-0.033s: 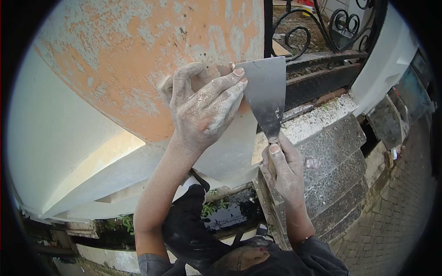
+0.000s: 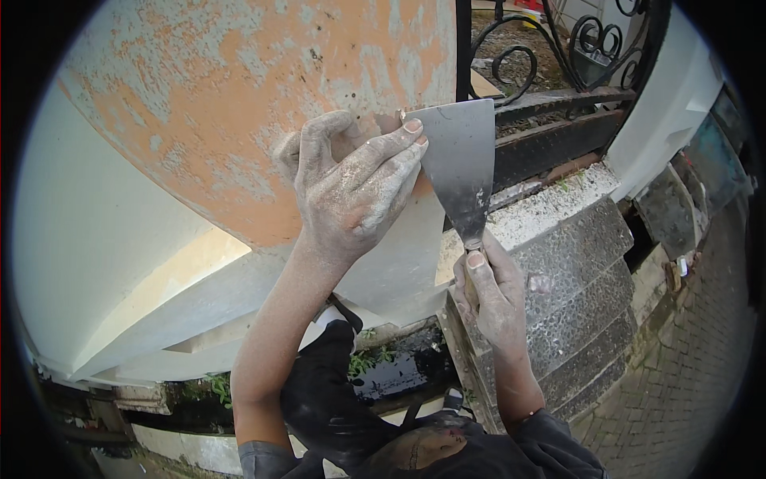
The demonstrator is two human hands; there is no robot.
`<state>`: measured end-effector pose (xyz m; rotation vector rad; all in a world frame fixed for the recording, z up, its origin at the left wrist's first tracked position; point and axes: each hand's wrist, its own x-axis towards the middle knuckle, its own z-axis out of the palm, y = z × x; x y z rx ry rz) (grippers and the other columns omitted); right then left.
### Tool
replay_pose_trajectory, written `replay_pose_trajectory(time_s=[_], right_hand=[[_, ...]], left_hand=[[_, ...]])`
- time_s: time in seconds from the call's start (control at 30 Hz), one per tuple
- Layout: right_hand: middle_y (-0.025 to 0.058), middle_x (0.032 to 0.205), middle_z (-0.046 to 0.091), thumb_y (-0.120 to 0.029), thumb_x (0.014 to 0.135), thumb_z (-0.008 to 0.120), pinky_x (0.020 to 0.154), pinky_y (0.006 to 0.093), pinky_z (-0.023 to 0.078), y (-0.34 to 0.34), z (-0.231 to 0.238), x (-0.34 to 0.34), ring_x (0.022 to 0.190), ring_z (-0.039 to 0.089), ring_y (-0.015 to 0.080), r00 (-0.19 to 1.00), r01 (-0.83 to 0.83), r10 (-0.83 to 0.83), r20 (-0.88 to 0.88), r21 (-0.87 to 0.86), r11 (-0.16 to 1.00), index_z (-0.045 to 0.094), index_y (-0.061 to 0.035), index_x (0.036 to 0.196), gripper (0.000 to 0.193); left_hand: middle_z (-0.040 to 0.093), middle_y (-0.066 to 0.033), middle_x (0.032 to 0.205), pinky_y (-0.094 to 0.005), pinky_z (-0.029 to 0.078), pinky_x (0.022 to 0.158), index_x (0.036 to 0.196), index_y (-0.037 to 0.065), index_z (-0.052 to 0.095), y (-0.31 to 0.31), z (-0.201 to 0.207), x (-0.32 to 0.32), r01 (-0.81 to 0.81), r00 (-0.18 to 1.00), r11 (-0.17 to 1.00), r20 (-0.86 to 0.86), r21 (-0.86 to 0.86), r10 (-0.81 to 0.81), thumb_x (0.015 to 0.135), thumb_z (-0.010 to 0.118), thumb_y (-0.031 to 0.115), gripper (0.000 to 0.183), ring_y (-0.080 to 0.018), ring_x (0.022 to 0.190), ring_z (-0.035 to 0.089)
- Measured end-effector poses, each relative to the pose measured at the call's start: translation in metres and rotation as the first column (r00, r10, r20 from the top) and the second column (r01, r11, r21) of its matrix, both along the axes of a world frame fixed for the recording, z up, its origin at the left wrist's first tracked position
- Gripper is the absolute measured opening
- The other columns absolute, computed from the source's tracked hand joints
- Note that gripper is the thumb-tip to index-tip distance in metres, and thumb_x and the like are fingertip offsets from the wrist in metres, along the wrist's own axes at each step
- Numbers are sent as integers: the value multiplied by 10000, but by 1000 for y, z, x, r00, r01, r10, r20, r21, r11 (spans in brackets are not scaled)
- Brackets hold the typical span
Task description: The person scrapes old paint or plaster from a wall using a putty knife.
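My right hand [image 2: 496,291] is closed round the handle of a putty knife [image 2: 463,160], with the thumb lying along it just below the blade. The wide grey metal blade points up and has dark smears near its narrow end. My left hand [image 2: 351,184], coated in pale dust, pinches at the blade's upper left corner with two fingertips. Its other fingers are curled, and what lies behind them is hidden. Behind the hands stands a curved wall [image 2: 231,104] with patchy orange paint and pale grey filler. A small bit of pale material sits at the blade's corner.
A black wrought-iron gate [image 2: 558,136] stands to the right of the wall. Below it run stone-textured steps [image 2: 570,271] with a whitish top edge. A paved path [image 2: 678,391] lies at far right. Beneath me is a drain [image 2: 399,371] with dark water and small plants.
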<state>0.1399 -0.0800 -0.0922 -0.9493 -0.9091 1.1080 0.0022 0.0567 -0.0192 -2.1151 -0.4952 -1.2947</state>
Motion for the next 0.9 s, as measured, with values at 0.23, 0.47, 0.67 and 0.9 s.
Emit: replay_pose_trajectory(time_s=[0.23, 0.47, 0.67, 0.9], right_hand=[[-38, 615, 413, -113, 955, 413, 418, 165, 313, 12, 9, 0, 476, 358, 15, 1000, 14, -14, -2, 9, 1000, 389, 39, 1304, 381], [-41, 611, 412, -133, 957, 420, 417, 160, 306, 8, 5, 1, 473, 357, 12, 1000, 11, -11, -18, 15, 1000, 392, 34, 1310, 392], [-39, 609, 419, -132, 953, 422, 408, 161, 306, 5, 4, 0, 470, 364, 10, 999, -5, 5, -47, -8, 1000, 396, 22, 1317, 396], [-31, 612, 424, -143, 953, 423, 399, 164, 302, 8, 6, 1, 459, 364, 14, 1000, -8, 10, -26, 44, 999, 388, 9, 1329, 407]], left_hand=[[668, 117, 973, -339, 314, 803, 844, 218, 699, 4, -6, -1, 21, 1000, 1000, 0, -13, -21, 617, 729, 226, 229, -211, 915, 516], [671, 125, 976, -352, 290, 807, 854, 227, 701, 4, 1, 0, 0, 1000, 1000, 7, 7, 0, 635, 721, 235, 220, -198, 922, 513], [671, 127, 984, -364, 267, 833, 832, 234, 699, 3, -9, -1, 4, 1000, 1000, 2, 13, -4, 641, 727, 246, 193, -207, 958, 504], [676, 120, 967, -358, 273, 822, 818, 225, 699, 5, -8, -1, -6, 1000, 999, 15, 36, 6, 630, 748, 223, 194, -200, 925, 502]])
